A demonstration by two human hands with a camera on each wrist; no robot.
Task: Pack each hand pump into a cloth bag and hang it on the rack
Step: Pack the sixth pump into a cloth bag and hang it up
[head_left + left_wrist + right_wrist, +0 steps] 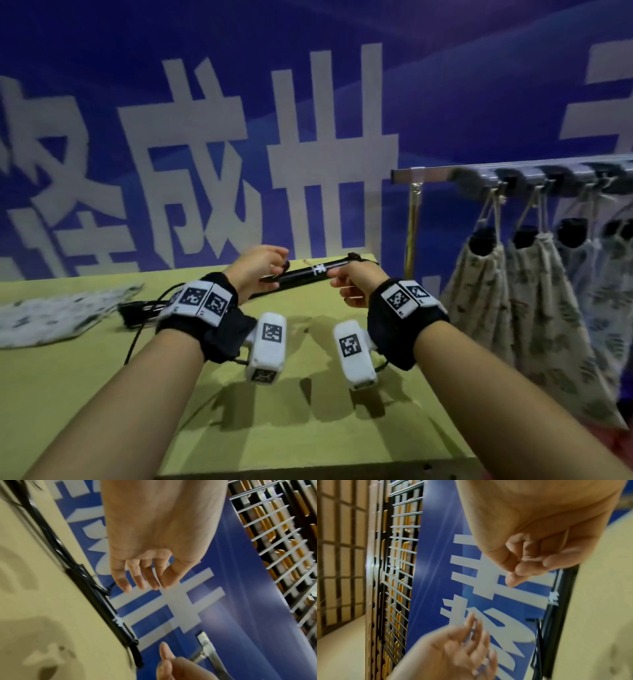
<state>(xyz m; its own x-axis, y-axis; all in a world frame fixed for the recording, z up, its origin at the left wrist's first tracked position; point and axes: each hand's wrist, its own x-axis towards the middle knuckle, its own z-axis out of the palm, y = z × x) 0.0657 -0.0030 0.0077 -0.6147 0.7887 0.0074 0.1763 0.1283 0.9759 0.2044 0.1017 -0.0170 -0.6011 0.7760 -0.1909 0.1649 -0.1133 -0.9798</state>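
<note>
- Cloth bags (534, 301), printed and drawstring-topped, already hang from the rack (513, 173) at your right; at least four show, each with a dark pump end poking from its mouth, so I judge that several rounds are done.
- One black hand pump (308, 274) lies on the yellow-green table (325, 421) near its far edge, not yet bagged. More dark gear sits on the table behind your left wrist; whether that is another pump I cannot tell.
- One flat printed bag (58, 315) lies on the table well to your left, apart from the pump, so a bag waits for this round.
- Your left hand (257, 269) hovers over the pump's near end, palm down. The left wrist view shows its fingers relaxed and slightly spread, holding nothing, clear of the pump.
- Your right hand (356, 284) sits over the pump's middle. The right wrist view shows its fingers curled in with the thumb against them, and no pump between them.
- Still left, as I judge it: grasp the pump, fetch the flat bag, slide the pump in, draw the cord and hook it on the rack.
</note>
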